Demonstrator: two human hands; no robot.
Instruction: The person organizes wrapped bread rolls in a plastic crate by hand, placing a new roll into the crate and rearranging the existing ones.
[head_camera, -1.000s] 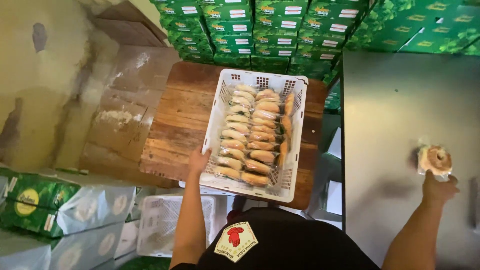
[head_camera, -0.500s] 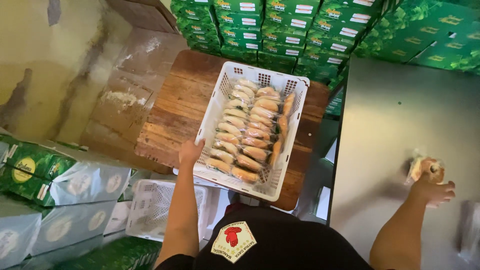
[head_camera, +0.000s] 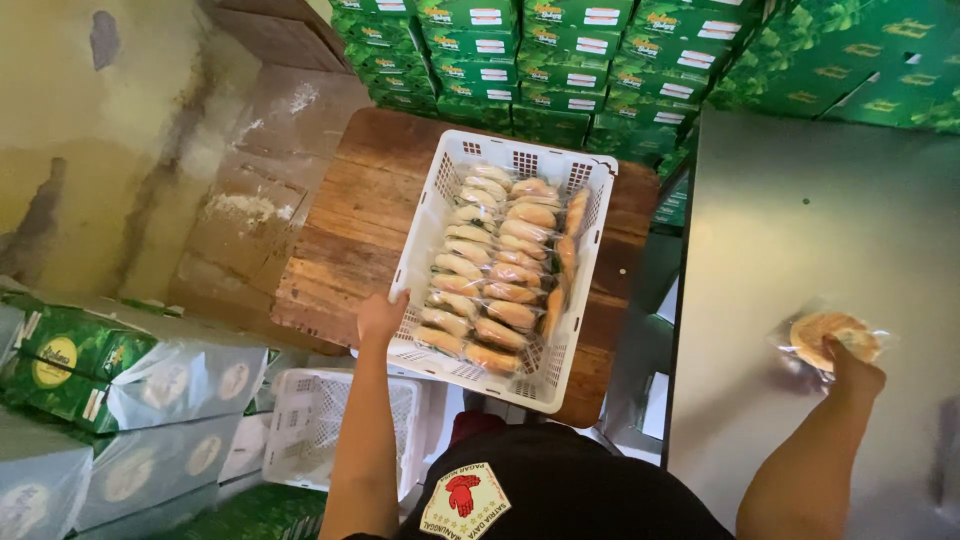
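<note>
A white plastic crate (head_camera: 438, 190) sits on a wooden table (head_camera: 340, 230) and holds rows of wrapped buns (head_camera: 500, 270). My left hand (head_camera: 380, 318) rests on the crate's near left corner. Over to the right, my right hand (head_camera: 852, 368) grips a round bun in a clear wrapper (head_camera: 826, 335) just above the grey metal table (head_camera: 800, 220).
Green cartons (head_camera: 560, 40) are stacked along the back. Green and silver packs (head_camera: 110, 370) lie at the lower left. An empty white crate (head_camera: 330, 420) stands below the wooden table. A stained wall (head_camera: 90, 140) is on the left.
My right hand has drawn the wrapped bun nearer across the metal table. The left hand stays on the crate's corner. The view has shifted slightly.
</note>
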